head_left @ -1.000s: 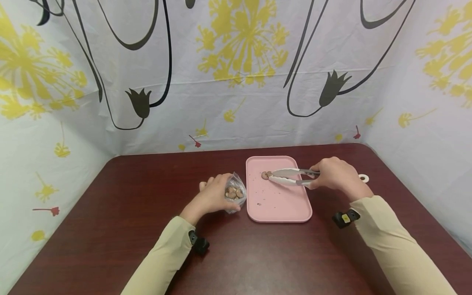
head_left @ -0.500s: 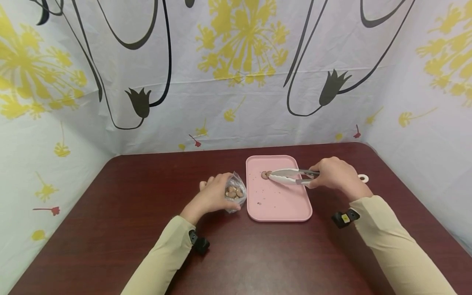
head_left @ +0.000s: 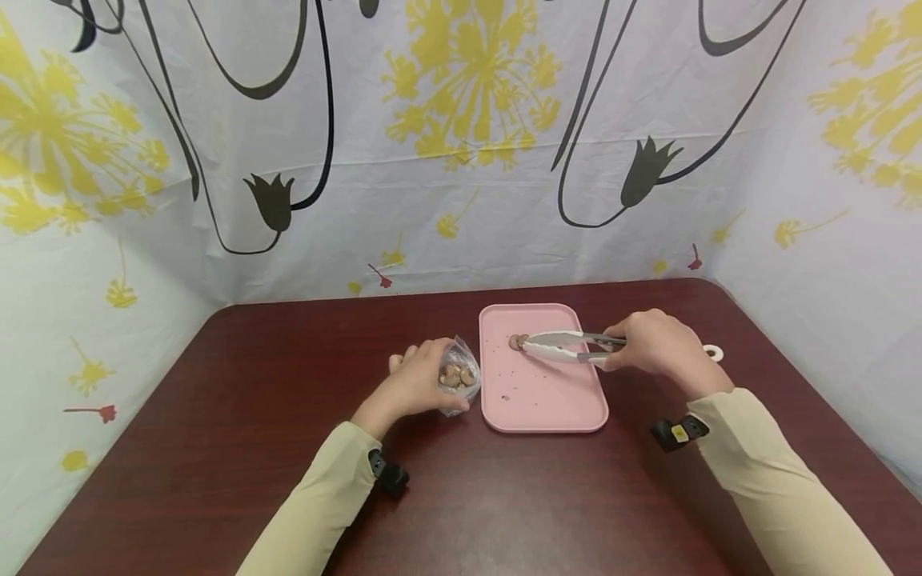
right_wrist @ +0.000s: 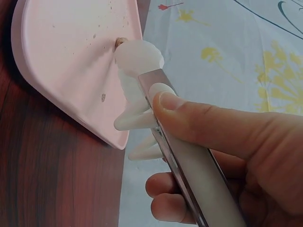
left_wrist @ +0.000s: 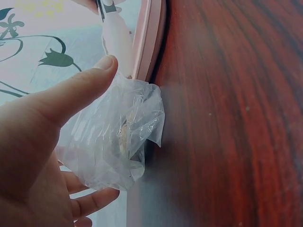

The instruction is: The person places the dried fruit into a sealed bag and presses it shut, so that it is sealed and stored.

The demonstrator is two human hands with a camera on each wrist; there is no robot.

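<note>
My left hand (head_left: 416,378) holds a clear plastic bag (left_wrist: 111,135) between thumb and fingers, just left of the pink tray (head_left: 551,400). Through its mouth show several small brown lumps (head_left: 457,376), perhaps dried mushrooms. My right hand (head_left: 657,346) grips a pair of metal tongs (right_wrist: 194,175) with white tips, reaching over the tray from the right. At the tong tips, on the upper left of the tray, are brown pieces (head_left: 517,342) of the same kind. In the right wrist view the white tip mostly hides them, so whether they are pinched is unclear.
Dark crumbs (head_left: 505,398) are scattered over the tray. Everything stands on a dark reddish wooden table (head_left: 252,432). A white cloth (head_left: 461,240) with yellow flowers hangs behind and at both sides.
Almost nothing differs. The tong tips and the brown pieces have hardly shifted, and the right wrist is slightly lower and to the right. The left hand stays put with the bag.
</note>
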